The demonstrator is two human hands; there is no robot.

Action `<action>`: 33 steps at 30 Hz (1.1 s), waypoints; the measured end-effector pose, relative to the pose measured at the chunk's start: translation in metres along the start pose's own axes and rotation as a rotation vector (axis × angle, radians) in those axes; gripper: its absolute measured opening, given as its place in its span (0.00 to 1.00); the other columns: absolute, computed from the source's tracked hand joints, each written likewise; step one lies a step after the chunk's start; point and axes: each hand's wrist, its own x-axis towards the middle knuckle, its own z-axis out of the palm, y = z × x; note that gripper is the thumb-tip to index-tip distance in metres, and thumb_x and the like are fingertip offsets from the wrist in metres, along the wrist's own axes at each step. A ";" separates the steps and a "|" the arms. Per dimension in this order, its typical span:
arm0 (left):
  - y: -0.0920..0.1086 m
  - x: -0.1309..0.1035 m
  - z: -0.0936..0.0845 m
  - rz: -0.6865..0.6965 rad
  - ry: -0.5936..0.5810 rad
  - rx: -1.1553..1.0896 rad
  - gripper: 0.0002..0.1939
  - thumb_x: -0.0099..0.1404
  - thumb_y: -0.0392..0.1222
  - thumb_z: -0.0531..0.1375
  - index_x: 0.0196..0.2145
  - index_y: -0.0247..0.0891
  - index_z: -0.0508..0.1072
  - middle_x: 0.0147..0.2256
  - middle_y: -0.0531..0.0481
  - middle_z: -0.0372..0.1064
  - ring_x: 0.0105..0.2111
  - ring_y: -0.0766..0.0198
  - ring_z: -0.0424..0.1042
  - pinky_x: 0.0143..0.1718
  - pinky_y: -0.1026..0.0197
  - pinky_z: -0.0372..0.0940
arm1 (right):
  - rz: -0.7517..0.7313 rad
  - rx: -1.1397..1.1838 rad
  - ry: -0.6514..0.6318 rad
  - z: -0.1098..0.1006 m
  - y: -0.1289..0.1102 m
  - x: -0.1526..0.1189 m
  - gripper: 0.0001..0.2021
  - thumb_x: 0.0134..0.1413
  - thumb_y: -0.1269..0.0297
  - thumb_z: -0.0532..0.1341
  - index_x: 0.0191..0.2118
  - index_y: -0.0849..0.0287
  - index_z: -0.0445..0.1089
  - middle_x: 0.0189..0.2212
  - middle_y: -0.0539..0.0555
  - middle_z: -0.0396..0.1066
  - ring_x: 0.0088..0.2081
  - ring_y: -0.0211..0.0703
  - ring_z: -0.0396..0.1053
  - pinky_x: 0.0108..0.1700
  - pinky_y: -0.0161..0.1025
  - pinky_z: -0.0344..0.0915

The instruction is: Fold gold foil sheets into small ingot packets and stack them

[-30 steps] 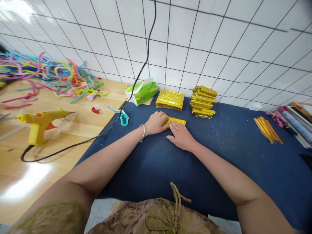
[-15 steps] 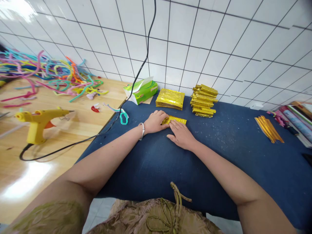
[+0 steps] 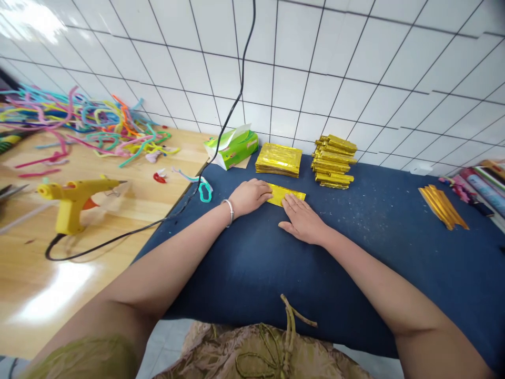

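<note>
Left grip (image 3: 248, 198) is set on one end of a gold strip (image 3: 278, 195), and whether that end is pinched cannot be told; the right grip (image 3: 303, 219) is laid flat, fingers extended, on the other half. Toward the back of the blue-topped table (image 3: 244, 273) are placed a green packet (image 3: 239, 150), a pile of folded gold pieces (image 3: 334, 161) and a stack of gold sheets (image 3: 278, 158). Near the stack's front, the strip is laid flat.

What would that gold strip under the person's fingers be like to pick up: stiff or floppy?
The gold strip lies flat and looks thin, so it is probably very light. That thinness suggests it may bend rather than stay stiff. Its shiny surface might feel a little slippery.
</note>
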 end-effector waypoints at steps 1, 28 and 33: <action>0.004 0.000 -0.001 -0.014 -0.004 0.043 0.18 0.69 0.51 0.48 0.49 0.44 0.70 0.48 0.47 0.67 0.47 0.58 0.64 0.47 0.55 0.59 | -0.003 -0.003 -0.003 -0.001 0.000 0.000 0.40 0.60 0.40 0.38 0.66 0.68 0.44 0.67 0.62 0.40 0.68 0.52 0.34 0.67 0.51 0.37; 0.026 -0.008 0.019 0.156 -0.155 0.181 0.31 0.66 0.48 0.47 0.64 0.33 0.51 0.65 0.39 0.44 0.65 0.53 0.44 0.64 0.51 0.38 | 0.072 0.140 0.102 -0.005 -0.029 0.049 0.41 0.60 0.40 0.36 0.66 0.71 0.42 0.67 0.65 0.37 0.68 0.52 0.34 0.66 0.50 0.38; 0.025 -0.009 0.017 0.160 -0.152 0.152 0.31 0.67 0.50 0.45 0.65 0.36 0.47 0.66 0.41 0.42 0.66 0.54 0.42 0.64 0.51 0.40 | 0.125 0.132 0.128 0.009 -0.020 0.049 0.42 0.59 0.39 0.35 0.67 0.69 0.39 0.68 0.64 0.36 0.68 0.51 0.34 0.66 0.50 0.38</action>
